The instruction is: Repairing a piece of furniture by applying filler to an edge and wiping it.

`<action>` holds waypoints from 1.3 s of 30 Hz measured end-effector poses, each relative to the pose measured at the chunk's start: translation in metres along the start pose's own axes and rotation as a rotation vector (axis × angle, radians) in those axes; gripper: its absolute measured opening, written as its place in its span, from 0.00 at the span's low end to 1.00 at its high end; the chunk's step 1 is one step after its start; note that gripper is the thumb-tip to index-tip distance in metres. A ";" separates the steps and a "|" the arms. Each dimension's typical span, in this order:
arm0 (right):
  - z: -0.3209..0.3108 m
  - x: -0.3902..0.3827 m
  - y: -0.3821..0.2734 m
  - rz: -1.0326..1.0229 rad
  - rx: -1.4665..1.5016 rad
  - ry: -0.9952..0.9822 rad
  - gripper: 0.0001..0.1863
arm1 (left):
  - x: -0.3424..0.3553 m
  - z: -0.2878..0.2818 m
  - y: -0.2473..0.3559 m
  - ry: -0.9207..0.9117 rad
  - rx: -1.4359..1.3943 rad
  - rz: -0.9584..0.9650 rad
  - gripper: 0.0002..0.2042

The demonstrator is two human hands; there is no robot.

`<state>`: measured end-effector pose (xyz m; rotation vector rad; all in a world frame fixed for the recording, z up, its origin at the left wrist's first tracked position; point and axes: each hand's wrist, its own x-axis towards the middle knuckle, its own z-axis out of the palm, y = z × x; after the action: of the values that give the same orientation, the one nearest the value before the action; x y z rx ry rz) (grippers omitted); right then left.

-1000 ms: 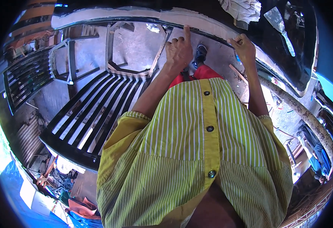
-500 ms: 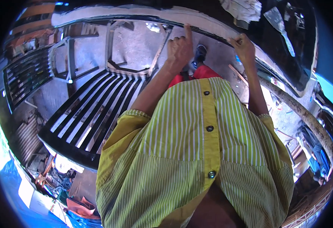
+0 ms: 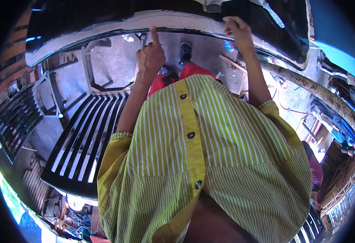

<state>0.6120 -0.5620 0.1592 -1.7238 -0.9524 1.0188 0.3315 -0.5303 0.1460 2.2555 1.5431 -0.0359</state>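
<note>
A glossy black panel (image 3: 80,16) spans the top of the view, with a pale brown strip (image 3: 165,20) along its near edge. My left hand (image 3: 150,56) is at that edge. Its index finger is stretched out with the tip against the strip, while the other fingers curl inward. Farther right, my right hand (image 3: 240,34) is bent over the strip, thumb and fingers drawn together. Whatever may be between them is too small to make out. A putty knife (image 3: 274,15) with a pale handle lies on the panel beyond my right hand.
Black slatted furniture (image 3: 82,137) stands on the left, with a second slatted piece (image 3: 17,113) farther left. A wooden frame (image 3: 87,69) stands under the panel. A long pole (image 3: 319,87) slants along the right. Part of another person (image 3: 316,170) shows at lower right.
The view has swung, so the panel and furniture sit farther left. My right hand's fingers reach farther over the strip. Part of another person has come into view at lower right.
</note>
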 end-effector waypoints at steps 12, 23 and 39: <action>-0.078 -0.039 0.047 -0.363 -0.899 0.298 0.21 | -0.008 -0.001 0.001 0.037 -0.033 -0.057 0.35; -0.057 -0.055 0.039 -0.003 -1.235 0.041 0.38 | -0.007 0.011 0.027 0.315 0.028 0.186 0.31; -0.076 -0.047 0.024 -0.064 -1.350 -0.193 0.37 | -0.005 0.020 0.028 0.236 -0.037 0.148 0.33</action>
<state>0.6680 -0.6351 0.1675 -2.6049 -2.0807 0.4334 0.3589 -0.5501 0.1381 2.4073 1.4695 0.3076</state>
